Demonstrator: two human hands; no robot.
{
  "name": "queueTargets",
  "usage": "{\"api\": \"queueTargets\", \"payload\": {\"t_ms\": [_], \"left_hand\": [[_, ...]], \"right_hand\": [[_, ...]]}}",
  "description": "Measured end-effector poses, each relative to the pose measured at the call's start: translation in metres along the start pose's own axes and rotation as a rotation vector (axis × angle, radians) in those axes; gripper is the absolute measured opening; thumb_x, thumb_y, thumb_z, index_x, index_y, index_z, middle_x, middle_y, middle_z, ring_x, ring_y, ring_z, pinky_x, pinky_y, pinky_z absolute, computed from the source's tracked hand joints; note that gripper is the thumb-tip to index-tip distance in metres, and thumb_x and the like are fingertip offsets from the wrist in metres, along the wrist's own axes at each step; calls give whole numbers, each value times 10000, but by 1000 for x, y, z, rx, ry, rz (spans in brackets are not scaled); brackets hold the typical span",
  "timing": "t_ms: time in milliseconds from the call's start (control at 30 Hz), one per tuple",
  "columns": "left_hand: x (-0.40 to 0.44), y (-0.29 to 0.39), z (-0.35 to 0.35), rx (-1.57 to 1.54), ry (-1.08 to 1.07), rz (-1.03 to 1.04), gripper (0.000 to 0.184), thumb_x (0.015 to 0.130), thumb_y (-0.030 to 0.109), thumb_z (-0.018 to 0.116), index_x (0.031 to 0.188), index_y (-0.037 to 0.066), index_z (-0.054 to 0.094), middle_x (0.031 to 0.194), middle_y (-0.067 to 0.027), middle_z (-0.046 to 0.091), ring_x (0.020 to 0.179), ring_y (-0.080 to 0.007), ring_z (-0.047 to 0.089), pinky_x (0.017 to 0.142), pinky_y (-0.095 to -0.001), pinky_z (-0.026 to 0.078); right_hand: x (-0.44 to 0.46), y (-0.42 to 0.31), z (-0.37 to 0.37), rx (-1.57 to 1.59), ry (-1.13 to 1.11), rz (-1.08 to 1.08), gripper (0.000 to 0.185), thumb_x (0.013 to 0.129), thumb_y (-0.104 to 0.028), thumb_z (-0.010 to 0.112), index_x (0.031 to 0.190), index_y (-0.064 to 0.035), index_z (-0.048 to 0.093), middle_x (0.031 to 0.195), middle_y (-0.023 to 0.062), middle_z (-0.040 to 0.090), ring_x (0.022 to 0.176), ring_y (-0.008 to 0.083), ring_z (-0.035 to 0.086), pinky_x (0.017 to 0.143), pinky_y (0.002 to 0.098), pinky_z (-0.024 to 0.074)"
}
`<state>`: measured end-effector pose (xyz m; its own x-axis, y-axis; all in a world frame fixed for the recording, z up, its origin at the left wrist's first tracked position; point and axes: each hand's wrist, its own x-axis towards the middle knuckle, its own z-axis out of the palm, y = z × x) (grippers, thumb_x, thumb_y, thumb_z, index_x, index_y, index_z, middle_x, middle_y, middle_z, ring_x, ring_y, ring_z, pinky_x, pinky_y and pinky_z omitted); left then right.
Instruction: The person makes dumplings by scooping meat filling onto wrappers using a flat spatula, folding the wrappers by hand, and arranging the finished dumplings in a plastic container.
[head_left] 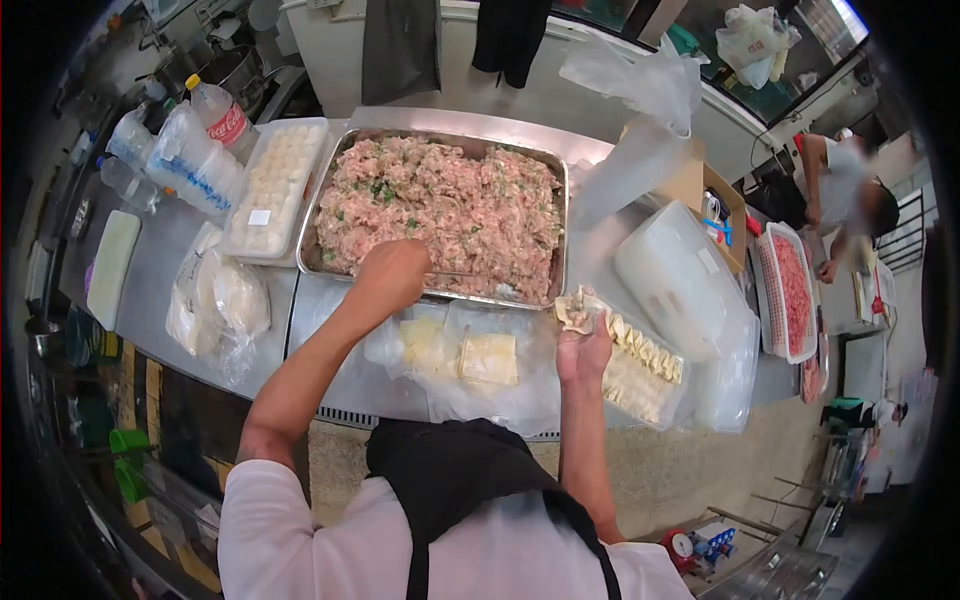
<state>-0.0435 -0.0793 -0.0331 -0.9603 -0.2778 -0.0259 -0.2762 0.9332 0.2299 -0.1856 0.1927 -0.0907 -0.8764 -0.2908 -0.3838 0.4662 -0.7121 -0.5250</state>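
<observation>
My left hand (393,275) is closed over the near edge of a large metal tray (310,262). What looks like a thin tool extends right from its fist, but its kind is not clear. Ground meat with green bits (440,205) fills the tray. On the upturned fingers of my right hand (584,352) rests a pale dumpling wrapper (580,309) with its edges gathered up. Just right of that hand, a plastic tray holds a row of pleated dumplings (645,352). A stack of square wrappers (488,358) lies on plastic sheeting between my forearms.
Left of the meat stand a box of round white balls (272,190), a cola bottle (220,118) and bagged pale dough (215,300). Clear plastic containers (680,280) lie at the right. Beyond is a basket of red meat (790,290), near another person (845,185).
</observation>
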Motion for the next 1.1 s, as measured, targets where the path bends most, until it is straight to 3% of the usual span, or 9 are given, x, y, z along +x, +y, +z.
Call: {"api": "queueTargets", "payload": {"t_ms": [233,400,567,667,733,833,867,967,1100], "left_hand": [[17,8,9,-33,-126,81,137,703,29,607,764,18,730,844,-217,704,829,-404,688,767,-502,544],[14,-11,1,-138,-104,-40,278,675,16,609,890,81,773,834,-228,692,844,-411,677,774,-492,540],[14,-11,19,-162,-126,195,288,703,32,629,952,63,769,867,-234,691,827,-426,669,741,-478,544],[10,10,-6,-482,-12,280,318,741,-15,613,1007,63,769,855,-202,701,709,-389,673,675,-433,542],[-2,36,-28,-948,-227,-77,371,768,-83,591,1060,68,764,825,-139,682,652,-289,656,646,-368,525],[-9,58,5,-1065,-52,102,369,787,-107,611,1066,76,767,804,-83,639,671,-201,632,637,-330,494],[-6,77,37,-824,214,364,343,796,-81,647,1065,91,772,789,-89,635,702,-220,637,640,-341,493],[-22,79,47,-512,16,280,339,792,-51,685,1076,110,775,785,-86,630,689,-238,630,639,-347,495],[-43,104,-3,-623,114,204,314,788,-19,710,1077,88,767,778,-125,617,682,-289,617,649,-380,497]], "right_hand": [[-14,-5,-10,11,-7,-16,464,1089,-257,358,1439,46,390,1450,160,493,1340,305,479,1178,451,347],[-15,-5,-24,17,-19,-17,468,1087,-264,355,1440,41,397,1456,161,490,1354,303,467,1179,444,338],[-12,8,-26,65,-28,-36,470,1084,-264,354,1425,54,413,1425,162,519,1339,292,482,1174,430,343],[-17,2,-11,81,-78,74,454,1076,-250,362,1411,47,438,1399,170,537,1315,300,503,1162,442,360],[-13,2,-13,119,-110,97,459,1078,-264,356,1409,42,444,1393,170,543,1301,310,517,1143,455,384],[-14,5,-2,188,-118,167,478,1077,-290,345,1411,35,447,1395,168,545,1297,325,523,1137,470,385],[-15,5,5,206,-123,174,475,1077,-288,345,1412,32,448,1393,168,546,1293,323,523,1147,466,371],[-9,4,1,252,-93,150,475,1080,-284,342,1404,45,454,1375,164,553,1268,319,528,1159,449,348],[-6,4,-21,224,-4,30,473,1085,-286,329,1390,56,446,1380,192,534,1283,339,514,1148,477,369]]}}
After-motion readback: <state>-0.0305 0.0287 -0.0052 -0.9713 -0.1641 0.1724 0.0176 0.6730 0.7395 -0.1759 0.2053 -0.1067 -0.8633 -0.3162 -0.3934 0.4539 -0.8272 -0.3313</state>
